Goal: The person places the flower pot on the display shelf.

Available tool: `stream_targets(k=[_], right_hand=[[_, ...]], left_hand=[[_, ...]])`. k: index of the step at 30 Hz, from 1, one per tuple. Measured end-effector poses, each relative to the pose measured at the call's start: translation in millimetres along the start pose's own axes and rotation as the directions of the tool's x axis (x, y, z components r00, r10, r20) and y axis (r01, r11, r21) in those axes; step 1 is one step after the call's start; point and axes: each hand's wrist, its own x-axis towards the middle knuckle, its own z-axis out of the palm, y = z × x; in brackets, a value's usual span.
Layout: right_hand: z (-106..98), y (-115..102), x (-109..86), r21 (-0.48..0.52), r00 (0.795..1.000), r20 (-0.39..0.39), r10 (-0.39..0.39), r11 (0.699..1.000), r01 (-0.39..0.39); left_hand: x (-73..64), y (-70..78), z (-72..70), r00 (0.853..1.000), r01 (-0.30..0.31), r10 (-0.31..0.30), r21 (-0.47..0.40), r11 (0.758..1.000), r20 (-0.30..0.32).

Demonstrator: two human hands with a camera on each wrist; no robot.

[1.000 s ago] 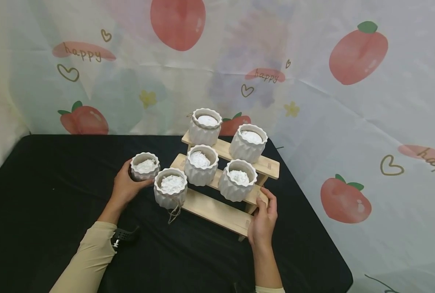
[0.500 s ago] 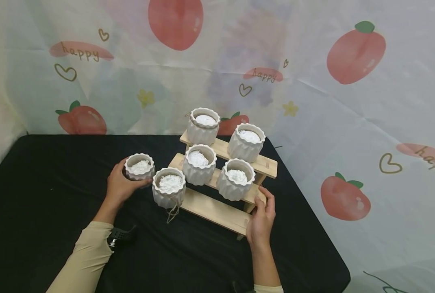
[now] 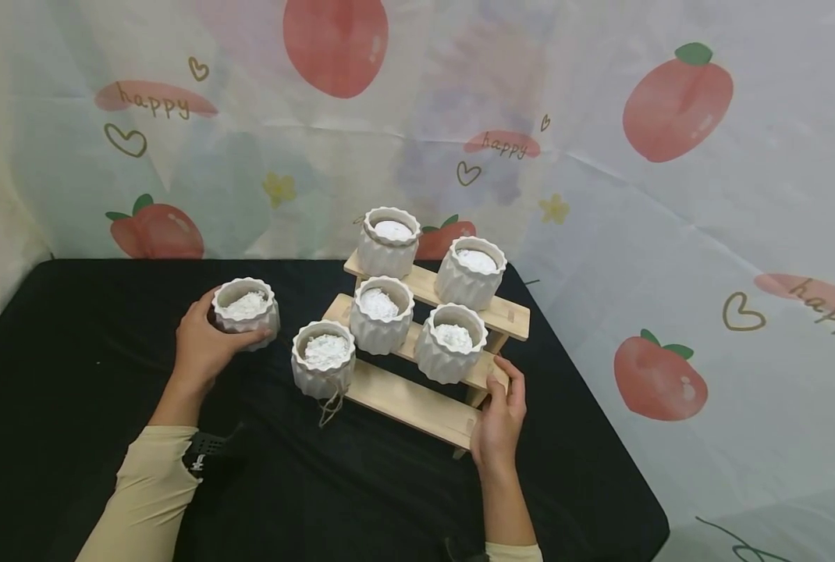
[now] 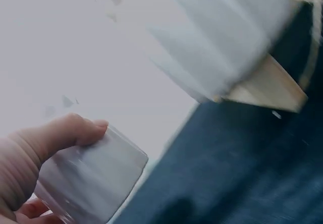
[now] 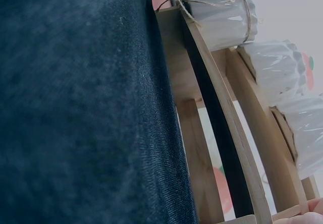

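My left hand grips a white scalloped ceramic pot filled with white crumbly stuff, left of a three-tier wooden stand. In the left wrist view the thumb lies along the side of that pot. My right hand holds the stand's right end, fingers curled over the middle tier's end. On the bottom tier's left end sits a pot with a twine bow. Two pots, a left one and a right one, stand on the middle tier.
Two more pots, one left and one right, stand on the top tier. A black cloth covers the table. Behind and to the right hangs a peach-printed backdrop, close to the table's edges.
My left hand has carried its pot leftward and slightly up, away from the twine-tied pot, widening the gap. My right hand stays on the stand, which has not visibly moved.
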Motion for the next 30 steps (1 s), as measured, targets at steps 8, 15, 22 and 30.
stream_targets(k=[8, 15, 22, 30], right_hand=[[1, -2, -2.1, 0.003, 1.000, 0.006, -0.007, 1.000, 0.007], [0, -3, -2.5, 0.005, 1.000, -0.002, -0.008, 1.000, 0.008], [0, -3, -2.5, 0.003, 1.000, 0.001, -0.011, 1.000, 0.011], [1, -3, -2.0, 0.007, 1.000, 0.002, -0.002, 1.000, 0.002]], left_hand=[[-6.8, 41.8, -25.2, 0.999, -0.045, 0.045, -0.026, 0.999, 0.005], [-14.4, 69.7, -32.8, 0.992, -0.121, 0.121, 0.017, 0.992, 0.027], [-28.5, 98.3, -35.7, 0.978, -0.198, 0.194, 0.053, 0.979, 0.078], [-46.5, 120.4, -26.6, 0.941, -0.309, 0.305, 0.008, 0.951, 0.144]])
